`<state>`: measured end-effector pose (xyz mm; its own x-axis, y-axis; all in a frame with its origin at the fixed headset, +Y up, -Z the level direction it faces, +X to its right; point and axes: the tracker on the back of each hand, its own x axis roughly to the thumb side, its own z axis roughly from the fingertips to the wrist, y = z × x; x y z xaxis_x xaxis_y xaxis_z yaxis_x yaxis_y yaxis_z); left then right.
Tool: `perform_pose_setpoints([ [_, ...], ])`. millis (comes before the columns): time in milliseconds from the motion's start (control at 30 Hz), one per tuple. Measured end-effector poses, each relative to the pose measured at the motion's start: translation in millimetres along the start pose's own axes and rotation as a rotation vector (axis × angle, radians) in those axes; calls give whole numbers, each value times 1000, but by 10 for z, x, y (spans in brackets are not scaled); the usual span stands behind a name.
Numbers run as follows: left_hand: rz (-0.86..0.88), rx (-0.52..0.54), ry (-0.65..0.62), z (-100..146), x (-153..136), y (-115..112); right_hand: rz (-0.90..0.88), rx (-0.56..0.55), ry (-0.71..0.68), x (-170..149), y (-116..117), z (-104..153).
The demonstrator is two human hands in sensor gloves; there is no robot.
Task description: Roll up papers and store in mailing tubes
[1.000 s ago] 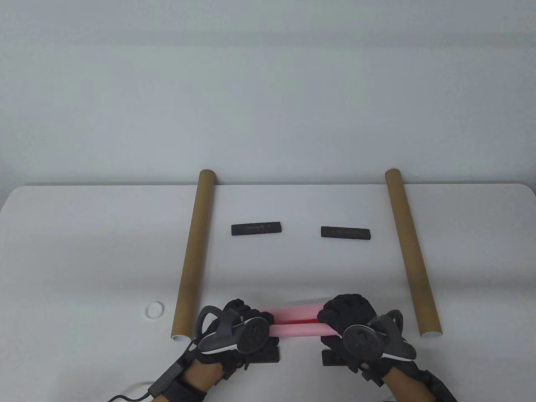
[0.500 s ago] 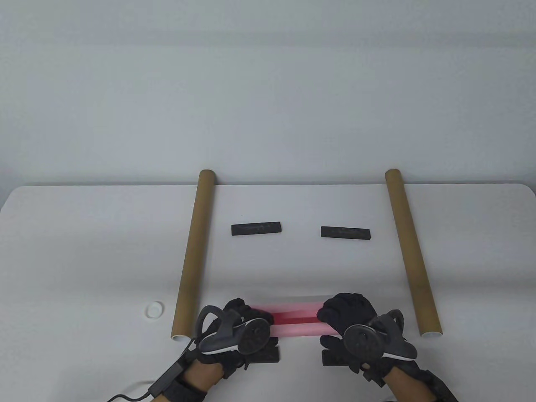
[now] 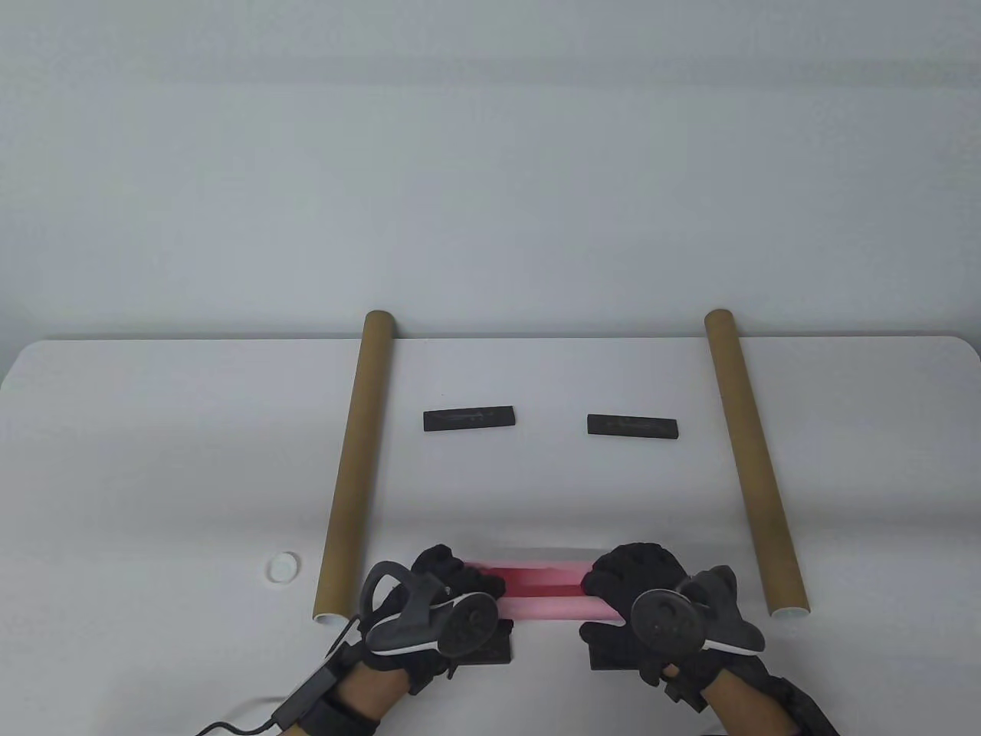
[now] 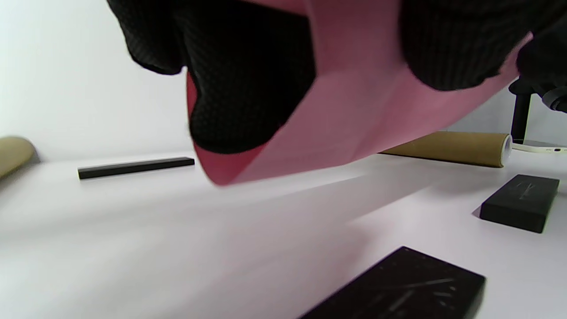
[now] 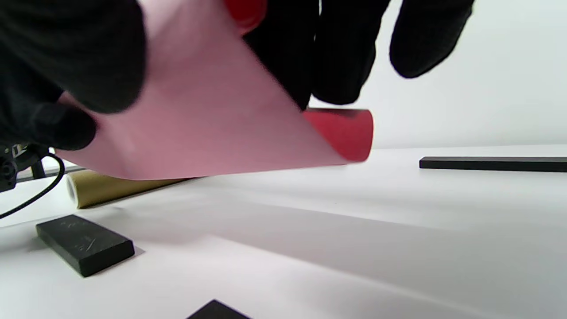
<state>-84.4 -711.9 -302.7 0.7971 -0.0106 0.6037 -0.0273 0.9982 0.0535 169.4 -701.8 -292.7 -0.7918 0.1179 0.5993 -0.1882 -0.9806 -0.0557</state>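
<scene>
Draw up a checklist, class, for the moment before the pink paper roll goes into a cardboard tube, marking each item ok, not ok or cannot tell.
1. Both hands grip the pink paper roll: left hand, right hand. Ok.
2. Roll lifted off the white table: ok, wrist views show a gap.
3. Roll tightly wound: not ok, loose flap hangs.
4. Brown cardboard mailing tubes open at near ends: ok.
5. Roll fits tube: cannot tell.

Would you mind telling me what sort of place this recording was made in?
Probably a bare recording or lab workstation: a plain white table against a blank wall, staged with two mailing tubes and black blocks.
</scene>
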Motion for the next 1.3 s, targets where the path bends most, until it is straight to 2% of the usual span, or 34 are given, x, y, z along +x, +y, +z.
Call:
perform_pose_setpoints([
  [300,-140,67,-24,32,68,48,-49,49,15,-33,53,-28],
  [433,-73,32,-36,21,41,43,-77,29,22,-50,30,-20],
  [567,-2,7,-5,9,-12,20,-16,20,7,-20,39,-9],
  [700,-21,-4,6,10,-14,8,8,-3,15,-3,30,-11],
  [867,-127,60,-19,35,77,53,-68,45,-2,-37,43,-25],
  [933,-117,60,-21,37,79,57,-114,39,7,-54,49,-19],
  [1133,-11,5,11,-1,-13,-2,9,-31,16,-19,18,8],
  [1300,-67,34,34,31,1,33,-12,-27,16,-14,19,-2],
])
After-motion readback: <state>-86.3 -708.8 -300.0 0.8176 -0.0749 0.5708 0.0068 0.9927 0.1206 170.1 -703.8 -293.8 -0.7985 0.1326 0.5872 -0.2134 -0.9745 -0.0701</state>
